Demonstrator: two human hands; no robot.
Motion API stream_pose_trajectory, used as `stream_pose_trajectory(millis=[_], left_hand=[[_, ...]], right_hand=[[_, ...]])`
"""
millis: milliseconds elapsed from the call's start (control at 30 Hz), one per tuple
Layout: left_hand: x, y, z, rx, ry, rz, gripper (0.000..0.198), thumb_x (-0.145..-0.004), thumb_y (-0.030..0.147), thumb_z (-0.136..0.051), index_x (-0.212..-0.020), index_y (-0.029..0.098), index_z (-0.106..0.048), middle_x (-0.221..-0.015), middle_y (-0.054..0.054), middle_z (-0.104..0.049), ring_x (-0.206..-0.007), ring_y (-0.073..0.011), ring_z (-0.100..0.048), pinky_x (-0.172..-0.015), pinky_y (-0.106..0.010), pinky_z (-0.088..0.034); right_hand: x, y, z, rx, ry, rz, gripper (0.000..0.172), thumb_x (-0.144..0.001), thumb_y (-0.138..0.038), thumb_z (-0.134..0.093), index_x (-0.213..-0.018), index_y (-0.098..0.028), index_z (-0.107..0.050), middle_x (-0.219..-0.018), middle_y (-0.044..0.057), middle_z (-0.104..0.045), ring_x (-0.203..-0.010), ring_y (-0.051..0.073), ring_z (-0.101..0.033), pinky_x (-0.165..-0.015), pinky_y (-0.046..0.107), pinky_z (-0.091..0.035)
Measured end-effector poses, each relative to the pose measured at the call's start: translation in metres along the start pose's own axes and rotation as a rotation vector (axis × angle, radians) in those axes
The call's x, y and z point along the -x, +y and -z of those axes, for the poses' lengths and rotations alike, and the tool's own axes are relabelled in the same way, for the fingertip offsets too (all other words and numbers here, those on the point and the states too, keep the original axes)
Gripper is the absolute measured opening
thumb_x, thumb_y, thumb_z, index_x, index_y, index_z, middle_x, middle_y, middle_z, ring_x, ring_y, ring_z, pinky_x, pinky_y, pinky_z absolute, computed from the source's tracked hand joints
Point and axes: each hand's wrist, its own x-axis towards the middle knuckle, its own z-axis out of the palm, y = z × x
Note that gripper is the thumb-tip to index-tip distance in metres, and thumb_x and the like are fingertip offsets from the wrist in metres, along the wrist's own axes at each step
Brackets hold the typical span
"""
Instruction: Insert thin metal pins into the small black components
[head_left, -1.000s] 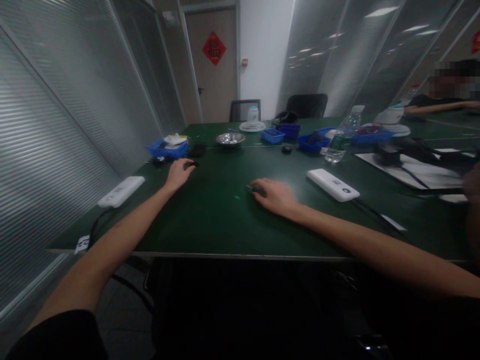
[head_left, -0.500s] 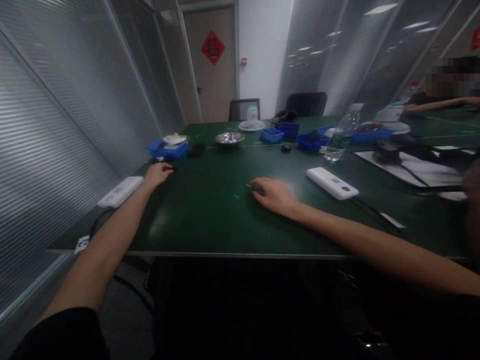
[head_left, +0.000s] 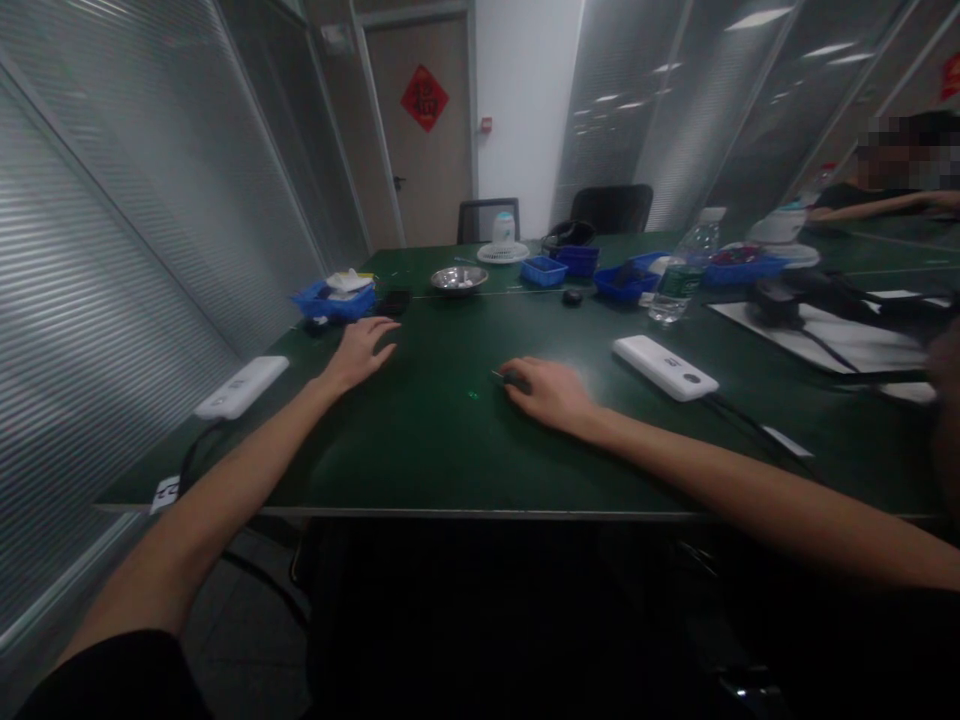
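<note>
Right hand (head_left: pixel 553 392), just right of centre, is pinching small dark object (head_left: pixel 516 380), thin tip pointing frame-left; left hand (head_left: pixel 357 357), left of centre, farther away, is showing spread fingers, nothing visible between.

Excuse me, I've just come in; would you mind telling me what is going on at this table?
Someone is working bare-handed at a green table. The right hand rests there, its fingers around a small dark object too unclear to name. The left hand is open, with nothing visible between finger and thumb, near a blue basket. A metal bowl stands farther back.
</note>
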Motion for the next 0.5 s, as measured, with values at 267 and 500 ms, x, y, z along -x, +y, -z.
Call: stream_pose_trajectory(millis=[267,500], left_hand=[[-0.008,0.11,-0.019,0.486,-0.337,-0.416,0.039,-0.102,0.039,-0.06,-0.139,0.026,-0.066,-0.122,-0.011,-0.066,-0.112,-0.0245,-0.062,-0.097,-0.039,-0.05],[-0.009,0.115,-0.026,0.563,-0.332,-0.396,0.03,-0.103,0.041,-0.06,-0.123,0.026,-0.077,-0.113,-0.01,-0.067,-0.108,-0.0243,-0.063,-0.096,-0.039,-0.05]], right_hand=[[-0.001,0.0,-0.002,0.007,0.024,0.005,0.034,-0.099,-0.037,-0.058,-0.131,-0.027,-0.064,-0.122,0.006,-0.072,-0.097,0.023,-0.069,-0.078,0.033,-0.05],[-0.001,-0.002,-0.001,0.02,0.016,-0.01,0.033,-0.099,-0.035,-0.058,-0.13,-0.027,-0.065,-0.121,0.006,-0.072,-0.098,0.023,-0.069,-0.08,0.033,-0.05]])
